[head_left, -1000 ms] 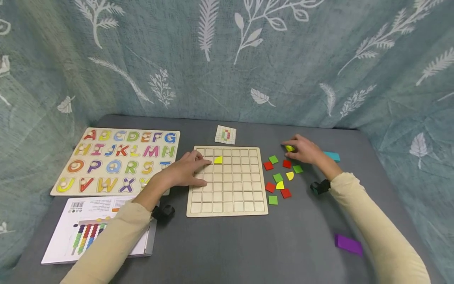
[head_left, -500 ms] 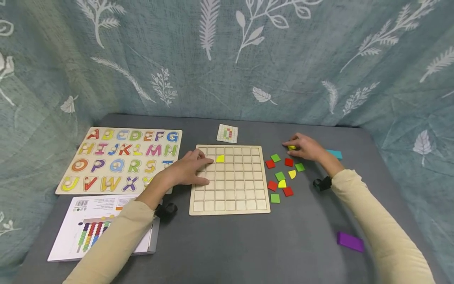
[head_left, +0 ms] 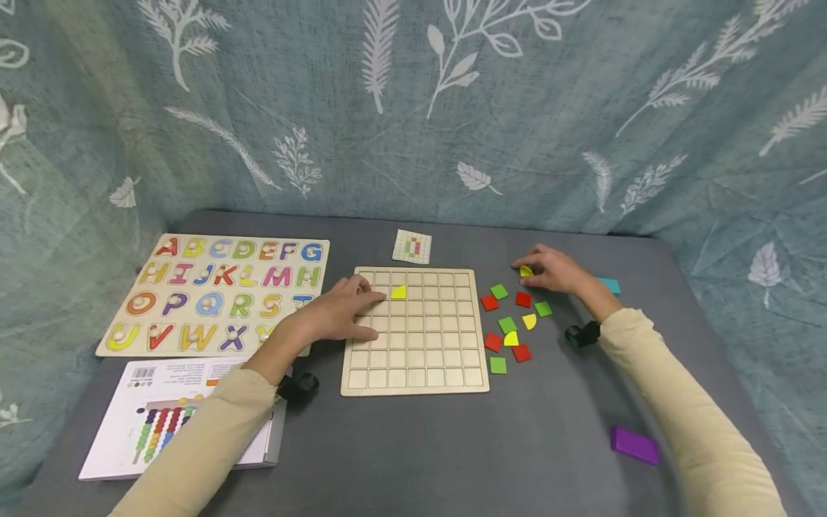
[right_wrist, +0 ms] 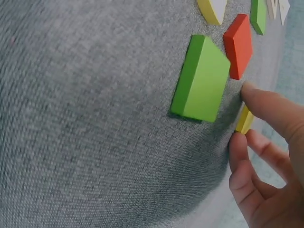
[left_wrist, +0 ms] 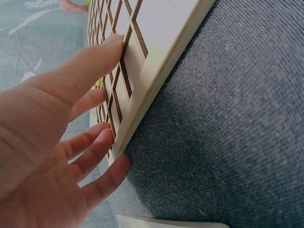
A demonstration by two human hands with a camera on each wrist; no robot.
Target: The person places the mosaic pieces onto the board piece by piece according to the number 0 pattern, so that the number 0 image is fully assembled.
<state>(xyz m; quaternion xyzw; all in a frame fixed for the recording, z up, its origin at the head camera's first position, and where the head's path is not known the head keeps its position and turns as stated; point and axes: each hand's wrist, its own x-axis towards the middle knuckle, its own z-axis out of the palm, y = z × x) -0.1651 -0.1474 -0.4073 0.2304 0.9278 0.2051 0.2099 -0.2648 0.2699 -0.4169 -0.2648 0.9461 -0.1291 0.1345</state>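
Observation:
My left hand (head_left: pixel 339 310) rests on the left edge of a wooden grid board (head_left: pixel 415 391), fingers loosely spread; in the left wrist view the thumb lies over the grid cells. A yellow quarter-round tile (head_left: pixel 400 291) sits in an upper cell, just right of the fingertips. My right hand (head_left: pixel 554 271), beyond the loose tiles, pinches another yellow tile (right_wrist: pixel 244 119) between thumb and fingers, low over the cloth; its outline is partly hidden. Nearby lie a green square tile (right_wrist: pixel 202 83), a red square tile (right_wrist: pixel 239 46) and a yellow quarter-round tile (head_left: pixel 529 321).
A small pattern card (head_left: pixel 411 246) lies behind the board. On the left are an alphabet puzzle (head_left: pixel 213 287) and a white box (head_left: pixel 116 431) with bead pictures. A teal block (head_left: pixel 609 286) is by the right wrist, a purple block (head_left: pixel 635 445) beside the right forearm.
The head view shifts slightly. Both hands stay in place, the right one on the yellow tile and the left one on the board.

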